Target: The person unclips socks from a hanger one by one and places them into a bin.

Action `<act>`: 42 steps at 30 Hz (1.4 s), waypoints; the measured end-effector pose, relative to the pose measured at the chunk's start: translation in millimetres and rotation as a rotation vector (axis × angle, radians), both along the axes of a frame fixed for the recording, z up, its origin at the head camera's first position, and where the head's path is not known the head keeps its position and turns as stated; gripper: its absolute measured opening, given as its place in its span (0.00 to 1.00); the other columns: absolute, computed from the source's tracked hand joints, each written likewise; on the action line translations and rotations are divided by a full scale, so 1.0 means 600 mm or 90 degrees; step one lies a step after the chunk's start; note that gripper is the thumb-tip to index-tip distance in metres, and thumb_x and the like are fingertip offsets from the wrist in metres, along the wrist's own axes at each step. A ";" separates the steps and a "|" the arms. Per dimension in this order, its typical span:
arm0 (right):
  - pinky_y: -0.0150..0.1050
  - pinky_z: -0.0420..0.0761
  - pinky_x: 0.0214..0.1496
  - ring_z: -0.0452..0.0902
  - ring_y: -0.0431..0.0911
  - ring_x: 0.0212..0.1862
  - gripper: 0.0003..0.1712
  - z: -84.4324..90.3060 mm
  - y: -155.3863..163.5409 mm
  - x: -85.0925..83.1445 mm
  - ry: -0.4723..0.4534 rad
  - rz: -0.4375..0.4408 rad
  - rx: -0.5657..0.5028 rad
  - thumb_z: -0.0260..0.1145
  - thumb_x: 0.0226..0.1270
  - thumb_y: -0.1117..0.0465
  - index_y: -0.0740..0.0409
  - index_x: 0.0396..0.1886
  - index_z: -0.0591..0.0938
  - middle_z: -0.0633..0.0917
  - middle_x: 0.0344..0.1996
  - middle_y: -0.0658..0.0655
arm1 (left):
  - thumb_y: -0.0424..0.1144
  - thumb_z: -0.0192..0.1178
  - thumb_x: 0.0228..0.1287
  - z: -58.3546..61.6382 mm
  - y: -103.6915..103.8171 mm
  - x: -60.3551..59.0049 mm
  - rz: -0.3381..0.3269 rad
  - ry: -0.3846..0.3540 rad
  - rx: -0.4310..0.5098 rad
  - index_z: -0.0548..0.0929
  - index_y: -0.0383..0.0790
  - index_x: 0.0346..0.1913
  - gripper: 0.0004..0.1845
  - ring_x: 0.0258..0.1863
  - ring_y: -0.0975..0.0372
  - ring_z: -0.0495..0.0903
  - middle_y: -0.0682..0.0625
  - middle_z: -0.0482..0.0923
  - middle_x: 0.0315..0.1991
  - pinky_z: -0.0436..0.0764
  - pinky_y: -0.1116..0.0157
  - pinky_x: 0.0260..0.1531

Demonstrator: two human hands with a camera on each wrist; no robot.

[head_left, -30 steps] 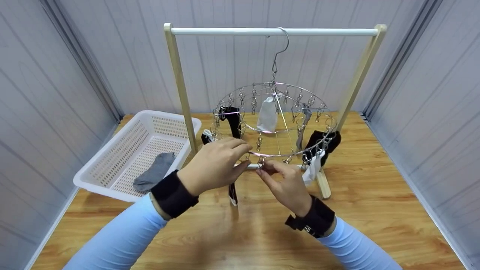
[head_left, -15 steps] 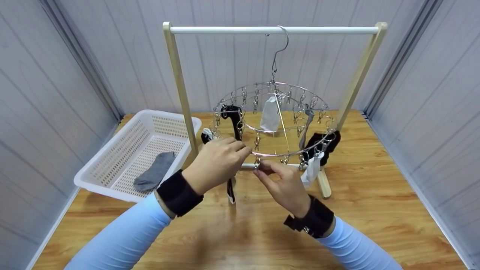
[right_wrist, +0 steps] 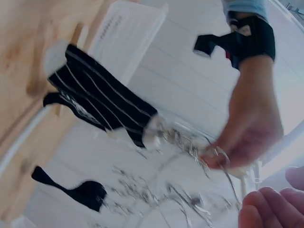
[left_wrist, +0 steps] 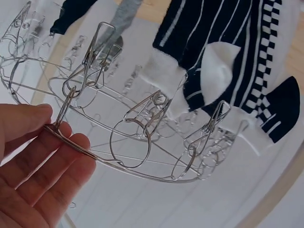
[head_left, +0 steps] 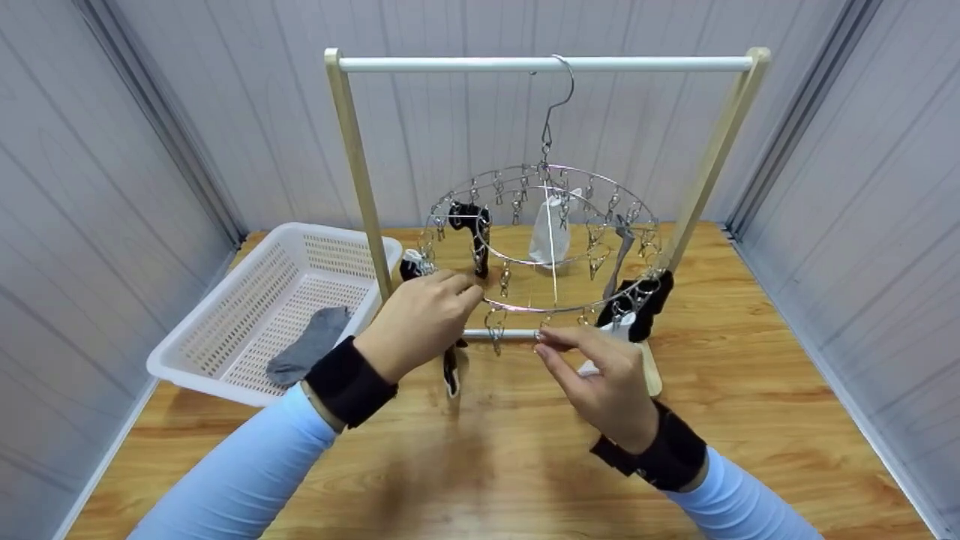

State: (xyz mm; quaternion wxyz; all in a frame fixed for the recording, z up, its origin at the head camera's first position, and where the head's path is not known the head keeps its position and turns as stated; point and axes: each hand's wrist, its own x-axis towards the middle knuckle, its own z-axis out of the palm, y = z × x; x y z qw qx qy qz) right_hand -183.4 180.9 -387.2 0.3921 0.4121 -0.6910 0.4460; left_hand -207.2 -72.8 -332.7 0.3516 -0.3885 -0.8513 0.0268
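Left hand (head_left: 420,319) gripping round steel clip hanger (head_left: 541,247) rim; right hand (head_left: 600,375) hovering loosely open (several socks clipped; grey sock (head_left: 311,345) waiting in basket).

silver wire drying ring (head_left: 536,304) with silver clips; my left hand (head_left: 416,322) and right hand (head_left: 600,375) wear black wrist straps over pale blue sleeves. navy sock (left_wrist: 228,52) with thin white stripes, a checked band and white cuff. white sock (head_left: 546,225) at the back; grey sock (head_left: 307,345) in the white perforated basket (head_left: 225,315). pale wooden rack posts (head_left: 352,165) carry a white rail (head_left: 540,64). warm orange-brown wood floor (head_left: 750,360); grey panelled walls (head_left: 90,187).
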 end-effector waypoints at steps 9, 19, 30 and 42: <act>0.26 0.83 0.64 0.88 0.60 0.41 0.14 0.035 0.048 -0.018 0.028 -0.044 0.001 0.75 0.57 0.76 0.71 0.45 0.90 0.92 0.39 0.67 | 0.21 0.65 0.57 -0.001 -0.018 -0.013 0.008 -0.006 0.022 0.85 0.35 0.33 0.06 0.27 0.55 0.86 0.46 0.86 0.29 0.89 0.60 0.24; 0.31 0.76 0.73 0.86 0.63 0.51 0.15 0.037 0.098 -0.052 -0.001 -0.097 0.128 0.69 0.64 0.75 0.71 0.51 0.89 0.91 0.47 0.68 | 0.22 0.62 0.64 0.000 -0.037 -0.029 0.017 -0.003 0.045 0.85 0.34 0.32 0.07 0.38 0.51 0.93 0.43 0.91 0.34 0.93 0.58 0.40; 0.51 0.84 0.59 0.88 0.62 0.45 0.11 0.033 0.115 -0.068 0.060 -0.136 0.158 0.73 0.61 0.74 0.67 0.43 0.91 0.92 0.41 0.65 | 0.19 0.62 0.64 0.001 -0.056 -0.048 0.009 -0.026 0.080 0.86 0.32 0.33 0.08 0.38 0.49 0.93 0.40 0.92 0.39 0.94 0.58 0.41; 0.50 0.84 0.52 0.87 0.60 0.39 0.19 0.037 0.109 -0.068 0.069 -0.124 0.156 0.67 0.82 0.56 0.68 0.40 0.92 0.91 0.36 0.63 | 0.20 0.62 0.69 0.006 -0.065 -0.052 0.019 -0.077 0.112 0.88 0.29 0.41 0.06 0.41 0.46 0.93 0.37 0.92 0.45 0.94 0.55 0.41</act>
